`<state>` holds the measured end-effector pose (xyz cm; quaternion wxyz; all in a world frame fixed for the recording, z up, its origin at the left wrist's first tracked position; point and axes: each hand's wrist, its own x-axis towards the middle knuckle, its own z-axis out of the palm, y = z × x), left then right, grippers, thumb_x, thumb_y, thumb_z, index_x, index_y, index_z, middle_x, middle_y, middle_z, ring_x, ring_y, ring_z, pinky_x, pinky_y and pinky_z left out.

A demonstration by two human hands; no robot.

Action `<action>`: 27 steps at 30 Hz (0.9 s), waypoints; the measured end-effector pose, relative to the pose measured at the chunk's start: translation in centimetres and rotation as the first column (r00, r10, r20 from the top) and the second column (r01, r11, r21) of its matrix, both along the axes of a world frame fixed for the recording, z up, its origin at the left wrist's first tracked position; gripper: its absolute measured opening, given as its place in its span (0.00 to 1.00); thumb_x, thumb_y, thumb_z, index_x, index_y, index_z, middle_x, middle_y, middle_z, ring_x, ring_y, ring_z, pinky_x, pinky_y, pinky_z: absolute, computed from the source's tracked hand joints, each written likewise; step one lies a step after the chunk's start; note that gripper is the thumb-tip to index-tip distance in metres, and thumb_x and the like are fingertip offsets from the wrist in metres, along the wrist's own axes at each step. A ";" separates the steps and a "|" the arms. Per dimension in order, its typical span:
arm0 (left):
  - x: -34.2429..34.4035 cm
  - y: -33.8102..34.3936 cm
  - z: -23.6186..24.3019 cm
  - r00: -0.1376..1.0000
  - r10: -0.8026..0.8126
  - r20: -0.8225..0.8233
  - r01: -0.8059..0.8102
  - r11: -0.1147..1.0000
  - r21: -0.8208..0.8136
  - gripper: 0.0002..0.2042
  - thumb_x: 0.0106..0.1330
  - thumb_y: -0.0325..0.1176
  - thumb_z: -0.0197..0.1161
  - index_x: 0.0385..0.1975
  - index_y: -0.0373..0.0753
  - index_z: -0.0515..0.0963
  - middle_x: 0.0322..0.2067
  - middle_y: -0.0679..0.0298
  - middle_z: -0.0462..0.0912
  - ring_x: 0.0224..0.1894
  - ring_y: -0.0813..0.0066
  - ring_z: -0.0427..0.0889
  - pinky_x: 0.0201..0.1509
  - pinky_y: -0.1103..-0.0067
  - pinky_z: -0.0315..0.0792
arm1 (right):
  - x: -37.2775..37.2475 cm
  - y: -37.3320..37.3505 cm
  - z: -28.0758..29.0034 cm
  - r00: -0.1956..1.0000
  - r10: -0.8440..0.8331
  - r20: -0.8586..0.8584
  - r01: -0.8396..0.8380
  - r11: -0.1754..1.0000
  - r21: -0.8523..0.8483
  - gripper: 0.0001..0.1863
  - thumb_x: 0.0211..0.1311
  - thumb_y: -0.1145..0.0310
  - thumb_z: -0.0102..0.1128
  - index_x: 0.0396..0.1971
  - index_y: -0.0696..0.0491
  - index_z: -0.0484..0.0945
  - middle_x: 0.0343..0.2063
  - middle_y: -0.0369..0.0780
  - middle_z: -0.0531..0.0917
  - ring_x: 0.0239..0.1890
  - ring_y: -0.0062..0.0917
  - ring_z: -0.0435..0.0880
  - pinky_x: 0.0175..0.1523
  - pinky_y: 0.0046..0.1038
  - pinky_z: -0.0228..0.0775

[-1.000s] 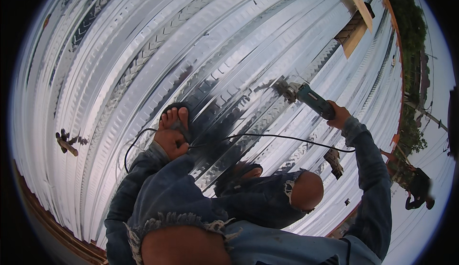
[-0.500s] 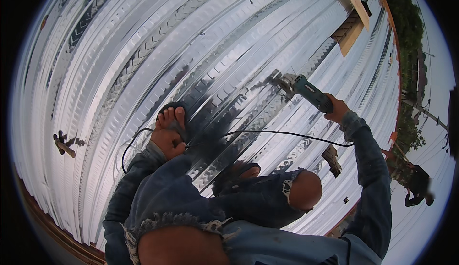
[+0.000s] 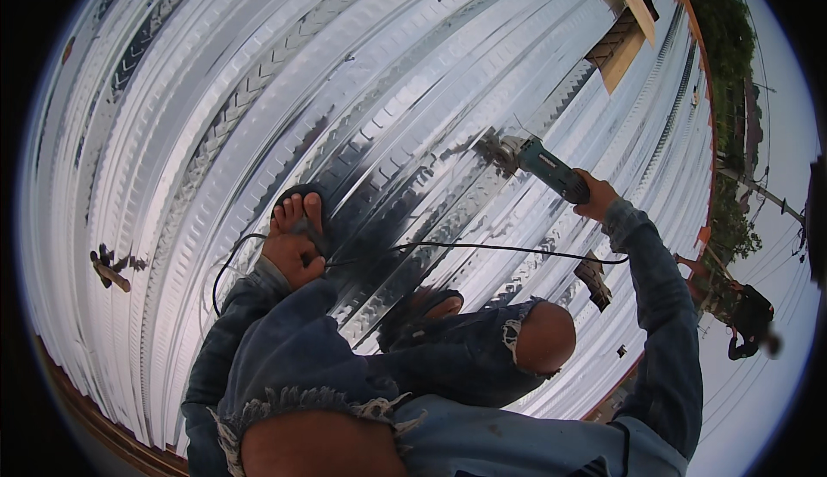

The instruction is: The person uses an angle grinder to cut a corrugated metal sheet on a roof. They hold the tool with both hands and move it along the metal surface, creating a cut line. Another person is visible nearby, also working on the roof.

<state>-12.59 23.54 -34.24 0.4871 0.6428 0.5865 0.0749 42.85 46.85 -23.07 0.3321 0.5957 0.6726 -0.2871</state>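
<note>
My right hand (image 3: 596, 196) is wrapped round the rear of a teal angle grinder (image 3: 551, 171), held out to the right with its head low over the ribbed metal sheets (image 3: 284, 124). At the grinder's head the disc is hard to make out against the shiny metal. My left hand (image 3: 293, 259) is down beside my bare foot (image 3: 299, 210), its fingers curled closed. A black power cord (image 3: 508, 247) runs from my right forearm across to this hand and loops out on its other side. Where it passes through the fingers is partly hidden.
Wooden boards (image 3: 622, 64) stand round a dark gap at the upper right. A hammer-like tool (image 3: 110, 270) lies at the left, a dark scrap (image 3: 594, 281) beside my right knee. Another person (image 3: 751, 320) is past the roof's right edge (image 3: 711, 133), near trees and wires.
The whole view has shifted slightly, with the sheets, hands and grinder moving together. Both hands keep their hold, and the grinder stays at the same spot on the metal.
</note>
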 end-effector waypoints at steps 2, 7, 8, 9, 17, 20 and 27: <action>-0.1 0.0 -0.1 1.000 0.000 0.004 0.000 1.000 0.002 0.09 0.41 0.40 0.63 0.20 0.44 0.82 0.44 0.52 0.80 0.66 0.45 0.56 0.66 0.51 0.44 | -0.1 0.1 -0.1 1.000 -0.017 -0.007 0.017 1.000 -0.001 0.46 0.37 0.64 0.69 0.62 0.43 0.57 0.36 0.50 0.82 0.42 0.45 0.81 0.48 0.38 0.74; 0.0 0.1 -0.2 1.000 0.004 0.002 -0.004 1.000 0.028 0.09 0.41 0.40 0.63 0.20 0.44 0.82 0.45 0.51 0.79 0.66 0.43 0.54 0.66 0.51 0.44 | -0.7 0.8 0.2 1.000 -0.001 -0.002 0.001 1.000 0.007 0.46 0.38 0.64 0.69 0.63 0.44 0.57 0.37 0.50 0.82 0.42 0.44 0.81 0.49 0.37 0.73; 0.1 0.2 -0.1 1.000 0.017 0.007 -0.017 0.999 0.037 0.09 0.41 0.40 0.63 0.20 0.44 0.82 0.46 0.50 0.79 0.66 0.42 0.55 0.66 0.51 0.44 | -0.8 0.9 0.3 1.000 -0.004 0.011 0.004 1.000 0.000 0.46 0.38 0.64 0.69 0.63 0.44 0.57 0.37 0.50 0.81 0.43 0.44 0.81 0.50 0.37 0.73; 0.1 0.2 0.0 1.000 0.029 0.012 -0.030 0.999 0.045 0.09 0.41 0.40 0.63 0.20 0.44 0.82 0.46 0.50 0.78 0.65 0.41 0.56 0.66 0.51 0.45 | -0.9 1.0 0.3 1.000 0.000 0.027 0.000 1.000 -0.001 0.46 0.38 0.64 0.69 0.63 0.43 0.56 0.38 0.50 0.81 0.43 0.44 0.81 0.50 0.37 0.73; 0.3 0.5 0.4 0.999 0.045 0.018 -0.046 0.999 0.026 0.12 0.41 0.42 0.60 0.17 0.41 0.83 0.37 0.51 0.82 0.60 0.45 0.66 0.66 0.53 0.50 | -0.6 0.3 0.2 0.997 -0.006 0.074 0.008 1.000 -0.019 0.48 0.39 0.64 0.70 0.64 0.42 0.55 0.39 0.50 0.81 0.44 0.44 0.80 0.51 0.36 0.73; 0.3 0.6 0.4 0.999 0.044 0.020 -0.045 0.998 0.050 0.12 0.41 0.43 0.60 0.18 0.41 0.83 0.35 0.52 0.83 0.58 0.45 0.68 0.65 0.53 0.52 | -0.7 0.4 -0.1 0.996 0.001 0.093 0.000 1.000 -0.007 0.47 0.39 0.64 0.70 0.63 0.41 0.56 0.39 0.50 0.81 0.44 0.45 0.80 0.52 0.37 0.73; 0.3 0.4 0.3 0.999 0.029 0.014 -0.029 1.000 0.011 0.12 0.41 0.43 0.61 0.19 0.42 0.83 0.36 0.52 0.82 0.56 0.44 0.69 0.64 0.52 0.52 | -0.6 0.3 -0.1 0.999 0.022 -0.026 -0.021 0.999 0.035 0.47 0.39 0.63 0.70 0.63 0.42 0.56 0.39 0.50 0.81 0.43 0.46 0.80 0.52 0.38 0.72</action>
